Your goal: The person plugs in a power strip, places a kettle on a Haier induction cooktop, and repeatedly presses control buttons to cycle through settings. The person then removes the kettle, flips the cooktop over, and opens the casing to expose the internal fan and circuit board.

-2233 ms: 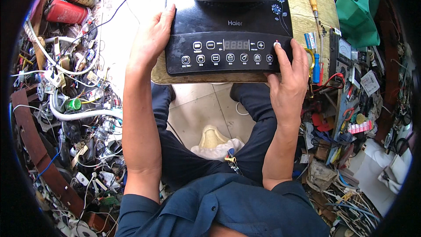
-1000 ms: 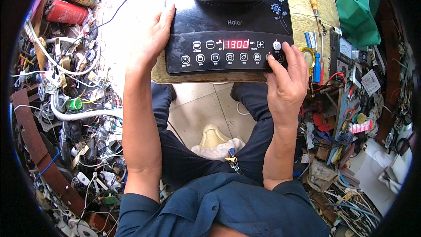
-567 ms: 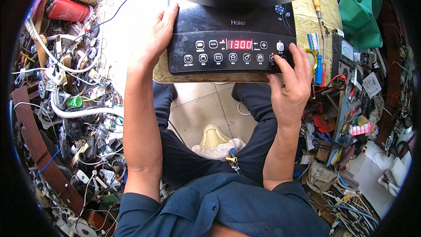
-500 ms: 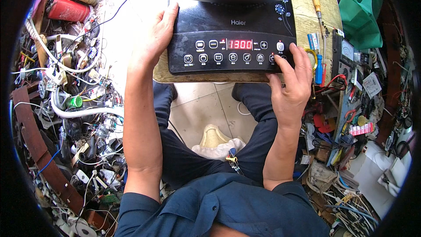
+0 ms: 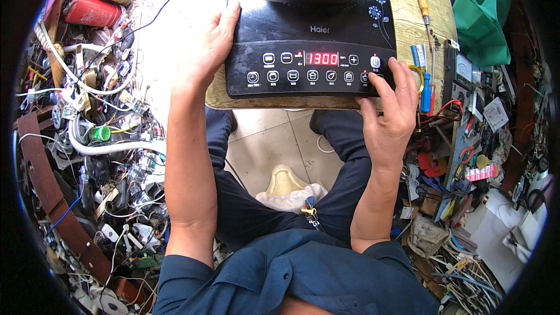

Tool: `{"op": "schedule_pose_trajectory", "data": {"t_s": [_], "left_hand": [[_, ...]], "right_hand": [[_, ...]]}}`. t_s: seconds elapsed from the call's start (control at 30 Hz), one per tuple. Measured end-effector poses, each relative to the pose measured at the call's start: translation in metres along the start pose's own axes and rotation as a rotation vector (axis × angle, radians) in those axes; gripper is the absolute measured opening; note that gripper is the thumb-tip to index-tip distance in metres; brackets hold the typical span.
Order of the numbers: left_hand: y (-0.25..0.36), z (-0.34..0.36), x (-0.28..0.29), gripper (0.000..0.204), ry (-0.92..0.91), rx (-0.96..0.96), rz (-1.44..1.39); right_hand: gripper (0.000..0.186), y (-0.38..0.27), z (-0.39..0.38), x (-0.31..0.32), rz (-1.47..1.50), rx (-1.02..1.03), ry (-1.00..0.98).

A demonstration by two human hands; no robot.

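A black induction cooker [image 5: 294, 29] lies at the table's near edge with its control panel toward me. Its red digital display [image 5: 322, 59] is lit, and small red lights glow among the touch buttons. My left hand [image 5: 216, 44] is closed along the cooker's left edge; some of its fingers are lost in the glare. At the front right corner, my right hand [image 5: 389, 96] has its thumb below the front edge and its fingers bent over the panel's corner, by the lower right buttons. A blurred patch hides the far part of the cooker.
The wooden table [image 5: 417, 26] holds a yellow-handled screwdriver [image 5: 424, 9], a blue-handled screwdriver [image 5: 426, 90] and a multimeter [image 5: 461, 70] on the right. A green bag [image 5: 481, 14] hangs at the far right. Cluttered parts and cables [image 5: 116, 151] pile up left, with a red cylinder [image 5: 92, 11].
The view has shifted very slightly. Both hands keep their places on the cooker, and its display stays lit.
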State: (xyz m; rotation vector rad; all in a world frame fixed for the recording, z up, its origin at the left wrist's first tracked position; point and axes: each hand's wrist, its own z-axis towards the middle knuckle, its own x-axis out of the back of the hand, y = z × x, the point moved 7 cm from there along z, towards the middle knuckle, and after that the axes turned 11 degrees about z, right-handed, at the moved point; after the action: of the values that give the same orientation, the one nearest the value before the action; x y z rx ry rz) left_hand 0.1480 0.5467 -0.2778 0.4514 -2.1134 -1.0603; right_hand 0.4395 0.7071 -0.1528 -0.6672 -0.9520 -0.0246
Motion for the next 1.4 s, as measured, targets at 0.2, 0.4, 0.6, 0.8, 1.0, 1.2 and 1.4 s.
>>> {"op": "schedule_pose_trajectory", "data": {"t_s": [0.2,0.4,0.6,0.8,1.0,1.2,1.4], "left_hand": [[-0.002,0.002,0.001,0.081,0.002,-0.013,0.005],[0.001,0.001,0.0,0.081,0.033,-0.031,0.0],[0.005,-0.003,0.002,0.08,0.024,-0.017,0.004],[0.008,-0.005,0.005,0.057,0.122,-0.008,0.061],[0.009,-0.005,0.001,0.057,0.101,0.01,-0.003],[0.01,-0.008,0.001,0.056,0.085,0.0,-0.041],[0.0,0.0,0.0,0.061,0.072,-0.002,-0.002]], "right_hand": [[0.051,0.001,0.0,0.0,0.003,-0.003,-0.001],[0.051,0.002,-0.001,0.0,0.013,-0.01,-0.004],[0.052,0.003,0.001,0.0,0.016,-0.039,-0.012],[0.066,0.006,0.003,0.002,0.025,-0.08,-0.046],[0.078,0.007,0.006,-0.003,-0.075,-0.107,-0.127],[0.075,0.005,0.007,-0.005,-0.137,-0.085,-0.142],[0.075,0.005,0.002,-0.009,-0.091,-0.102,-0.111]]}}
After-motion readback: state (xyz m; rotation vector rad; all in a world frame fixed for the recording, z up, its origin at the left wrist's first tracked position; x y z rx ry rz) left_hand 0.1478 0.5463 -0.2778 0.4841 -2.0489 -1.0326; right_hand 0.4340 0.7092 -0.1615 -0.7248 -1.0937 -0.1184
